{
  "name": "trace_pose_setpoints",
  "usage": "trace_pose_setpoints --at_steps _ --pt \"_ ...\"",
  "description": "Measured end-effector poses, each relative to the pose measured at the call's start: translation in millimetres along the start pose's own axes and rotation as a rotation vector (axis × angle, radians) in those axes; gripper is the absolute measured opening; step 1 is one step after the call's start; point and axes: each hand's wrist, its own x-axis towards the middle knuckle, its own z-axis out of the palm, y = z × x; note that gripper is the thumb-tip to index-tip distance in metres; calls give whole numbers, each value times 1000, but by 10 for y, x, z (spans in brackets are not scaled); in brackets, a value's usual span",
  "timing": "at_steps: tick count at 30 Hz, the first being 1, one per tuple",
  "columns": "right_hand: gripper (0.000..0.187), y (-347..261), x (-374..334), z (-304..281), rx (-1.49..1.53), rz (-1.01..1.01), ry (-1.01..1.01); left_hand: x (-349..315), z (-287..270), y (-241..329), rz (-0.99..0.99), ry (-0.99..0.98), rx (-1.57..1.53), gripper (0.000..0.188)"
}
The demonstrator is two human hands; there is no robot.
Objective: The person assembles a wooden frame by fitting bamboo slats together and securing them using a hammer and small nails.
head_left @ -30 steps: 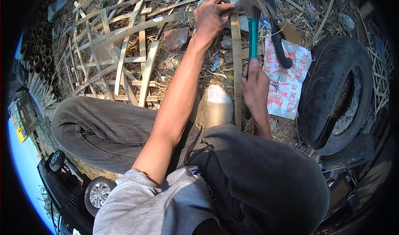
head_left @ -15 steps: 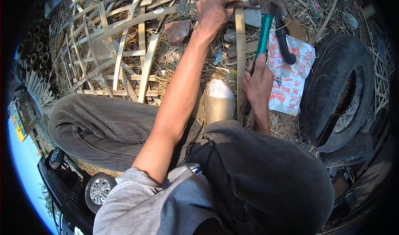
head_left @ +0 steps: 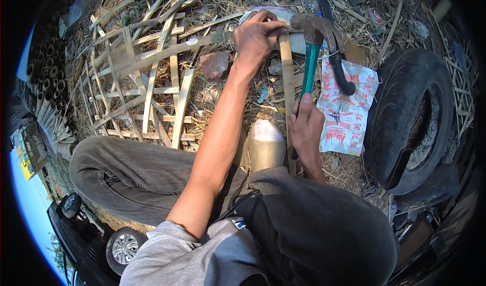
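My right hand (head_left: pixel 307 125) is wrapped round the green-and-black handle of a claw hammer (head_left: pixel 310 66). Its rusty head is close beside the fingertips of my left hand (head_left: pixel 258 39). Those fingertips are pinched together at the far end of a bamboo slat (head_left: pixel 287 78); whatever is between them is too small to make out. That slat runs from there toward me, past my shoe (head_left: pixel 266 143). A slat lattice (head_left: pixel 152 91) lies on the ground to the left, and one of its long strips reaches under my left hand.
Right of the hammer, a black curved-ended tool (head_left: pixel 346 83) lies over a red-printed white paper sheet (head_left: pixel 349 134) with small dark pieces on it. Farther right stands an old tyre (head_left: pixel 387 119). A brick chunk (head_left: pixel 216 66) sits by my left wrist. Bamboo poles (head_left: pixel 48 78) are stacked far left.
The hammer head has come slightly left, nearer my left fingertips. My left hand keeps its pinch at the slat's end. The whole view has shifted a little downward.
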Motion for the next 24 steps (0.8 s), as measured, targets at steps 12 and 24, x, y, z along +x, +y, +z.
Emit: trace_pose_setpoints --at_steps 12,24 --pt "45 -4 57 -65 -154 -65 57 24 -8 193 -83 -70 -46 19" --pt "46 -92 68 -43 -100 -113 54 24 -52 173 -48 -93 -19 19"
